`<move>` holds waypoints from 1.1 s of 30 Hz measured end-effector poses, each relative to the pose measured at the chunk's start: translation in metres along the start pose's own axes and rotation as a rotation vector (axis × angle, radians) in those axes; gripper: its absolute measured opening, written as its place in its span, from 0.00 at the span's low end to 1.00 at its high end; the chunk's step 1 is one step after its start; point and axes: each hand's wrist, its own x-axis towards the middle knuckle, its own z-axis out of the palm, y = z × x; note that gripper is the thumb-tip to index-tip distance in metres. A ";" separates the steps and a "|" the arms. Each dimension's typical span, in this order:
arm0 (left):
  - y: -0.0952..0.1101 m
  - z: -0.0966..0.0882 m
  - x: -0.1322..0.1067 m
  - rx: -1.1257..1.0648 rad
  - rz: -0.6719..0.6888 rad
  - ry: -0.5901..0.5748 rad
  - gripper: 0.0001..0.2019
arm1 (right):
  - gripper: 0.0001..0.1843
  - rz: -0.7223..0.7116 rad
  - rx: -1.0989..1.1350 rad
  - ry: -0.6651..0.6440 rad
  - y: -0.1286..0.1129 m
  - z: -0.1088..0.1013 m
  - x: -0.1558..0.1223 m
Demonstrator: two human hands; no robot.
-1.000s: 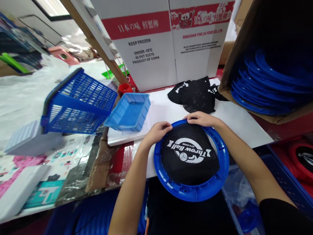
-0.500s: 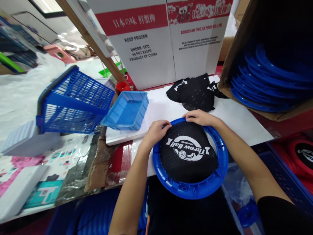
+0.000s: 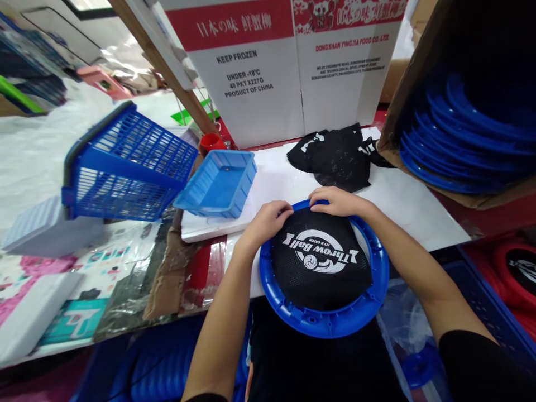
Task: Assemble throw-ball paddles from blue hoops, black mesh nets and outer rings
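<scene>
A blue plastic ring [image 3: 324, 325] tilts at the table's near edge, close to my body. Inside it lies a round black mesh disc [image 3: 307, 290] with white "Throw Ball" lettering; at the right a gap shows between mesh and ring. My left hand [image 3: 271, 220] is closed on the ring's upper left rim, thumb and fingers at the mesh edge. Just right of it, my right hand [image 3: 340, 201] has its fingers curled over the top rim, pressed on the mesh edge. Its fingertips are partly hidden. Behind the ring lie several loose black mesh pieces [image 3: 341, 159].
A carton of stacked blue rings [image 3: 456, 151] stands at the right. White printed cartons [image 3: 268, 111] close off the back. To the left are a light-blue tray [image 3: 218, 187], a tilted blue basket [image 3: 121, 184] and a red cup [image 3: 211, 142]. Red rings [image 3: 494, 268] lie at far right.
My right hand has shifted slightly left along the top rim, nearer my left hand, and its fingers curl more over the mesh edge. The ring has barely moved.
</scene>
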 end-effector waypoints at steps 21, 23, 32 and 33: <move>-0.003 -0.008 -0.006 -0.084 0.053 -0.056 0.09 | 0.11 0.111 0.144 0.042 0.003 0.013 0.006; 0.002 -0.004 -0.004 -0.055 0.089 0.000 0.10 | 0.11 0.103 0.146 0.029 0.004 0.014 0.007; 0.014 0.008 0.007 -0.119 -0.017 -0.012 0.10 | 0.11 0.107 0.204 -0.002 0.009 0.012 0.006; 0.013 0.008 0.008 -0.154 -0.050 -0.023 0.10 | 0.10 0.111 0.209 -0.005 0.009 0.012 0.006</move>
